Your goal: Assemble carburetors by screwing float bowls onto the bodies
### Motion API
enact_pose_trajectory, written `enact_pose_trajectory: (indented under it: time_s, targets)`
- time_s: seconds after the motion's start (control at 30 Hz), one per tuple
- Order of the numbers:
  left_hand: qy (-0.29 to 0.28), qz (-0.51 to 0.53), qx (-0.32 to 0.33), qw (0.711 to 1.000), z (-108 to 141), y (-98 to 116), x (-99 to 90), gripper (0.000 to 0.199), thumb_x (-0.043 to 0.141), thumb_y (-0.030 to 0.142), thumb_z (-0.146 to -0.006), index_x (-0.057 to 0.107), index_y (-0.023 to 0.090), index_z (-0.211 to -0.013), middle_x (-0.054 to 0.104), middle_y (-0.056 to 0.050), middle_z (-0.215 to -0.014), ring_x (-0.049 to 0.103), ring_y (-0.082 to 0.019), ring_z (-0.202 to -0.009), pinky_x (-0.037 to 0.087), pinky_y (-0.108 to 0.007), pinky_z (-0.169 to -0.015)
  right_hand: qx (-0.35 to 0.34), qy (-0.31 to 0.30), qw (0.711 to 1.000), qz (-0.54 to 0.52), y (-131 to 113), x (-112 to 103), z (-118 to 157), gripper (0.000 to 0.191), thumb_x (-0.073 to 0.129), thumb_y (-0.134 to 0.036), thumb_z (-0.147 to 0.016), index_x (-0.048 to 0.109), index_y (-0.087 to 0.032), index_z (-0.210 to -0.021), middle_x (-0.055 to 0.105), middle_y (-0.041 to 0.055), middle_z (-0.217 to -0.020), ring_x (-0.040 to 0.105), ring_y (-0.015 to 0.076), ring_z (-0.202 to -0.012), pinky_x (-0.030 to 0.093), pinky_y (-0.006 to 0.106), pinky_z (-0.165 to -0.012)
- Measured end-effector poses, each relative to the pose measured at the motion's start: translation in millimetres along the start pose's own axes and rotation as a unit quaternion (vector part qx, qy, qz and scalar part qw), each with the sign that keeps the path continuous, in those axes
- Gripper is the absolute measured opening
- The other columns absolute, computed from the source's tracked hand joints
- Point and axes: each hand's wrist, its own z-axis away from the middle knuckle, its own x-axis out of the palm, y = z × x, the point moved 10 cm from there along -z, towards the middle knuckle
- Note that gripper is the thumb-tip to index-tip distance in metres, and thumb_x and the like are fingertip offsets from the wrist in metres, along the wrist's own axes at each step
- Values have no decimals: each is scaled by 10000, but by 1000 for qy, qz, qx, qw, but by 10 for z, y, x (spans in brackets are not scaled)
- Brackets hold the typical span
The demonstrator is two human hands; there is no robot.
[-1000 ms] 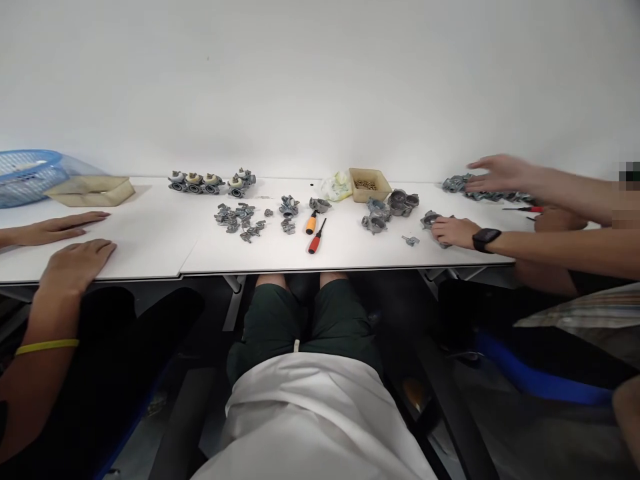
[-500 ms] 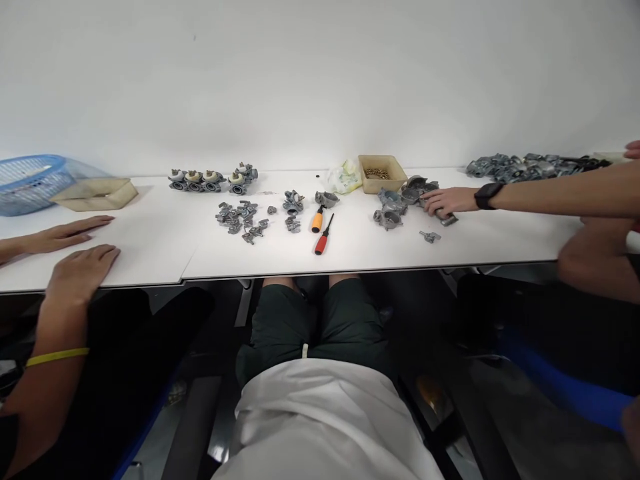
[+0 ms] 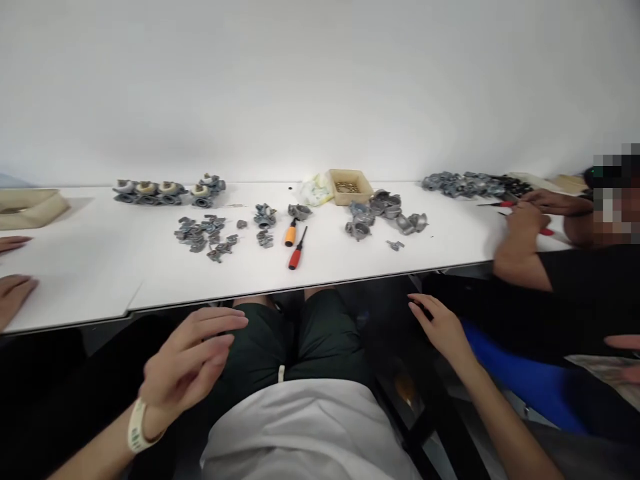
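My left hand (image 3: 187,360), with a pale band round the wrist, is raised over my lap in front of the table edge. Its fingers are partly curled and apart, and nothing is in them. My right hand (image 3: 443,327) hovers lower right of the table edge, fingers loosely bent and apart, also holding nothing. On the table beyond lie a red screwdriver (image 3: 297,250) and an orange-handled screwdriver (image 3: 291,233). Around them are small grey metal pieces (image 3: 200,233), a carburetor-like casting (image 3: 265,215) and several grey metal bowls (image 3: 359,229).
A tan box (image 3: 350,193) of small brass-coloured parts stands at the back beside a plastic bag (image 3: 316,190). Assembled metal units (image 3: 147,192) line the back left. Castings (image 3: 470,185) are heaped at back right, near a co-worker's hands (image 3: 525,220). Another person's hands (image 3: 14,293) rest at far left.
Both my hands have come into view above my lap. The watch-wearing arm from the right has left the metal bowls. The view has turned right, showing a co-worker with red-handled tools.
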Motion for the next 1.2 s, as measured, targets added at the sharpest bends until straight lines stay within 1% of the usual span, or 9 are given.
enact_pose_trajectory:
  time_s: [0.07,0.1,0.27,0.43,0.6,0.73,0.83,1.0,1.2]
  targets:
    - [-29,71,36,996,14,316,446,342,615,74,-864,698,288,-1116,744,-63,-1081,712,-280,-1010,601,-478,-813,18,11,1000,10,182,44,-54,498,487,-650,-919,728,-223,-1005,718,97,-1074,676,253,-997,536,443,-931]
    - [-14,85,21,996,16,326,555,343,596,45,-868,700,269,-1106,741,-63,-1048,711,-266,-993,593,-451,-813,27,17,999,12,241,44,-147,487,476,-622,-944,714,-201,-1005,710,99,-1058,667,229,-983,530,430,-942]
    - [-18,109,-55,992,101,31,936,236,576,43,-906,695,214,-1015,704,-53,-942,687,-200,-905,556,-347,-810,87,64,994,7,356,24,-1026,480,590,-494,-961,582,-153,-1299,633,96,-1182,626,183,-1007,519,431,-961]
    - [-55,139,-13,989,214,153,1178,257,563,20,-911,685,216,-1021,698,-49,-919,674,-180,-884,553,-315,-791,103,58,989,-86,268,176,-1639,343,631,-438,-951,644,-128,-1097,648,66,-1052,626,158,-952,547,372,-886]
    - [-44,160,-43,985,439,135,1218,246,557,34,-918,684,221,-1014,689,-44,-888,668,-176,-855,547,-307,-762,47,118,946,-297,70,-32,-1489,451,485,-561,-1003,604,-129,-1053,596,28,-875,544,87,-703,496,240,-644]
    - [-37,158,-98,982,612,-29,1225,163,573,125,-941,704,220,-956,693,-41,-845,667,-175,-815,537,-303,-757,-22,168,867,-469,-121,-394,-1250,573,406,-734,-947,576,-187,-972,457,-11,-760,351,71,-587,315,193,-499]
    - [-43,139,-156,977,698,-258,1259,138,580,214,-955,713,212,-917,694,-40,-821,662,-174,-789,526,-295,-753,-59,182,805,-562,-243,-549,-1177,509,494,-762,-885,592,-263,-917,370,-17,-731,256,99,-579,221,202,-466]
    - [-39,119,-210,970,766,-543,1279,182,544,275,-984,695,195,-924,689,-42,-832,657,-167,-778,510,-279,-739,-77,175,733,-653,-385,-476,-1139,399,698,-659,-810,640,-266,-849,348,-24,-719,250,88,-585,215,183,-463]
    - [-43,106,-248,962,801,-623,1303,221,536,322,-980,697,195,-896,700,-45,-827,664,-172,-779,509,-284,-749,-57,164,679,-713,-376,-275,-1053,309,771,-489,-794,627,-218,-755,370,-25,-724,262,65,-569,228,156,-428]
